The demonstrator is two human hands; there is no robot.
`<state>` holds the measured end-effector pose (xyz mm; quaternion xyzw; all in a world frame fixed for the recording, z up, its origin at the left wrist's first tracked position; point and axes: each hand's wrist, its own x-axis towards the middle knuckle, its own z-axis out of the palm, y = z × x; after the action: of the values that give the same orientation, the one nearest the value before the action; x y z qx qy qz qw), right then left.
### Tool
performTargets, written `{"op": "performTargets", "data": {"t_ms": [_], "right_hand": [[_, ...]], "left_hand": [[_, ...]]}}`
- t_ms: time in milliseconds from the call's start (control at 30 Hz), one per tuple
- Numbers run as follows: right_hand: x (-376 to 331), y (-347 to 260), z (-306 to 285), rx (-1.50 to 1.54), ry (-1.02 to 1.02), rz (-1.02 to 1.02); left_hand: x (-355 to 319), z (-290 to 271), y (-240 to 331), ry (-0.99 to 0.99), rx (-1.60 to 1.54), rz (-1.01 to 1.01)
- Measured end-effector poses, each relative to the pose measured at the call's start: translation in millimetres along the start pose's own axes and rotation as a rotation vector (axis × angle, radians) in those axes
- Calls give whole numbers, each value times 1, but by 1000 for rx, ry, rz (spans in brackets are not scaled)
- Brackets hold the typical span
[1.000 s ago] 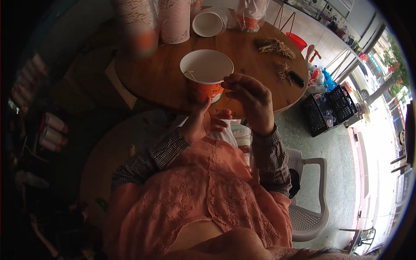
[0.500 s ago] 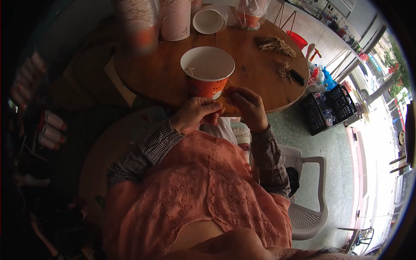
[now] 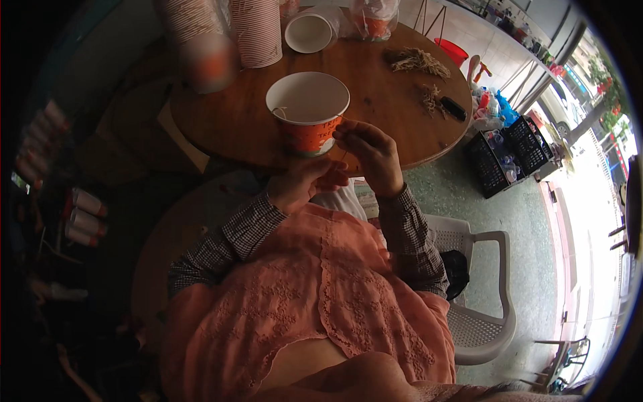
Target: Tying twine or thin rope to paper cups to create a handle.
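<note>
An orange paper bucket (image 3: 305, 137) with a white inside stands upright at the near edge of the round wooden table. A thin cord (image 3: 280, 112) loops through its rim on the left; another piece of cord hangs at its right side. Against that right side, my right hand (image 3: 375, 154) has its thumb and fingers pinched on the cord. Just below the bucket is my left hand (image 3: 305, 182), its fingers loosely stretched to the right and apart. A thin strand shows between the two hands, and I see nothing gripped in the left one.
Tall stacks of paper buckets (image 3: 257, 33) stand at the back, beside a bucket lying on its side (image 3: 309, 33). Bundles of cord (image 3: 420, 62) and a dark oblong object (image 3: 453, 108) lie on the right of the table (image 3: 382, 100). A plastic chair (image 3: 482, 328) and black crate (image 3: 495, 164) are at right.
My right hand has risen closer to the bucket's side with the cord. My left hand's fingers have loosened from a pinch and spread. The whole view has shifted slightly.
</note>
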<state>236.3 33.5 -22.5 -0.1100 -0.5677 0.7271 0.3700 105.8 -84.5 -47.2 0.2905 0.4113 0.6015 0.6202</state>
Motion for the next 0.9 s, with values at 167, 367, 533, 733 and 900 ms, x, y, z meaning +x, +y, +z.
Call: {"op": "performTargets", "data": {"t_ms": [167,367,533,733,900], "right_hand": [[-5,14,-23,-53,-85,-9],[-26,-13,3,-307,15,-78],[-26,2,11,-105,-104,1],[-25,2,14,-497,11,-300],[-29,-3,15,-413,108,-217]], "left_hand": [[4,-11,15,-145,515,119],[2,16,59,-112,1135,436],[-3,20,70,-63,1231,590],[-8,1,65,-82,933,517],[-22,-2,62,106,619,352]]}}
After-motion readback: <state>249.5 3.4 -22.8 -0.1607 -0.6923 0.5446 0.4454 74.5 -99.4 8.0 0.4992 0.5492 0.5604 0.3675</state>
